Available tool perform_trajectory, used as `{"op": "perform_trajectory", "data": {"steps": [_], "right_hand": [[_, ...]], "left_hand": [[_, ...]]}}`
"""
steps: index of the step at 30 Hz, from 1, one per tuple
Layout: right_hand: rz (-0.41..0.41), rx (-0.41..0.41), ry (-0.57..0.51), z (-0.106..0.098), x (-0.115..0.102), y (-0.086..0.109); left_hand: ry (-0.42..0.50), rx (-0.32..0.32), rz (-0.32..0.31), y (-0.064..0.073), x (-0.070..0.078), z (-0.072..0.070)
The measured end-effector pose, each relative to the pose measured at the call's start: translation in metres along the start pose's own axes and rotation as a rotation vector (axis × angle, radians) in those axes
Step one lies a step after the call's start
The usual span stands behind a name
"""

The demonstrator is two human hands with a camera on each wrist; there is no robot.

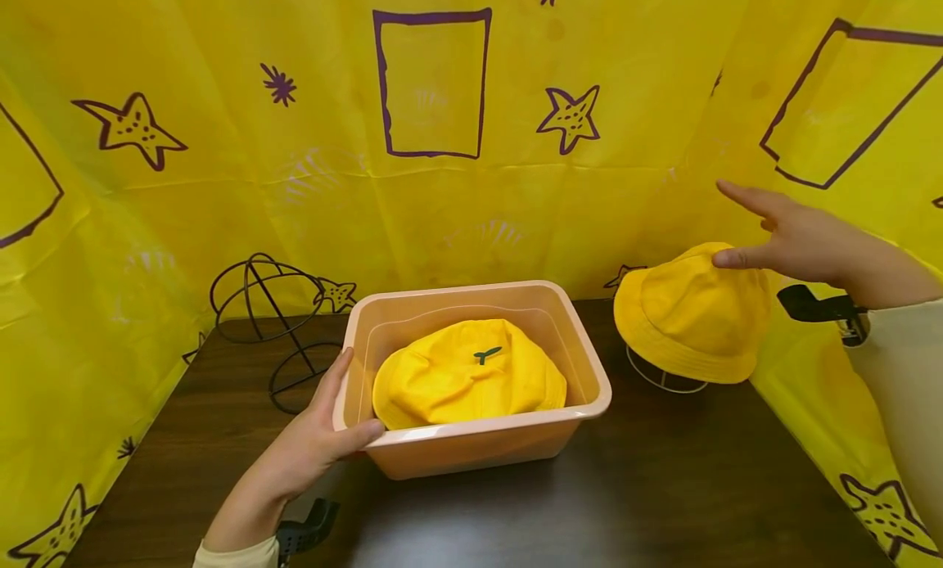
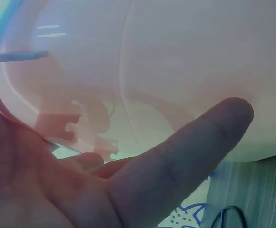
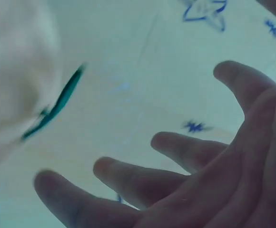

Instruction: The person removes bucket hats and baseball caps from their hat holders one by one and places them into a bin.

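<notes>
A pale pink plastic basin (image 1: 479,452) stands on the table. Inside it lies a yellow brimmed hat (image 1: 435,380) with a green sprout mark. My left hand (image 1: 313,437) grips the basin's left front corner; the left wrist view shows a straight finger (image 2: 190,147) against its wall. At the right, a second yellow hat (image 1: 692,314) sits brim down on a light wire stand (image 1: 663,380). Beside and above that hat is my right hand (image 1: 818,236), fingers spread and holding nothing. Whether its thumb touches the crown, I cannot tell.
A bare black wire stand (image 1: 268,306) is at the back left, close to the basin. The dark wooden table (image 1: 619,502) backs onto a yellow sheet (image 1: 471,216) printed with stars and frames, which also hangs along both sides.
</notes>
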State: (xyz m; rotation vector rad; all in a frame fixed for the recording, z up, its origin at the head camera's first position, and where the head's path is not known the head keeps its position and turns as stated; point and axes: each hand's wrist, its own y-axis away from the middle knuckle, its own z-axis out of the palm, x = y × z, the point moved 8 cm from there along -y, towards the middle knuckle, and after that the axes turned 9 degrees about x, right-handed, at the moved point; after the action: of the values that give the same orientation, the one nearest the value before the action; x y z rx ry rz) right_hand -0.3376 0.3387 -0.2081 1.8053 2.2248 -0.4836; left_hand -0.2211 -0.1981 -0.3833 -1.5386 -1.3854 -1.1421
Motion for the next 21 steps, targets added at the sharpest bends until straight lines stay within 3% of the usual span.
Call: {"op": "perform_trajectory", "data": {"steps": [9,21], "right_hand": [[0.035,-0.077,0.09,0.015,0.039,-0.001],[-0.048,-0.029,0.192,0.026,0.047,-0.012]], "left_hand": [[-0.008,0.012,-0.005,0.001,-0.001,-0.002],[0.027,-0.002,-0.012,0.001,-0.001,0.001]]}}
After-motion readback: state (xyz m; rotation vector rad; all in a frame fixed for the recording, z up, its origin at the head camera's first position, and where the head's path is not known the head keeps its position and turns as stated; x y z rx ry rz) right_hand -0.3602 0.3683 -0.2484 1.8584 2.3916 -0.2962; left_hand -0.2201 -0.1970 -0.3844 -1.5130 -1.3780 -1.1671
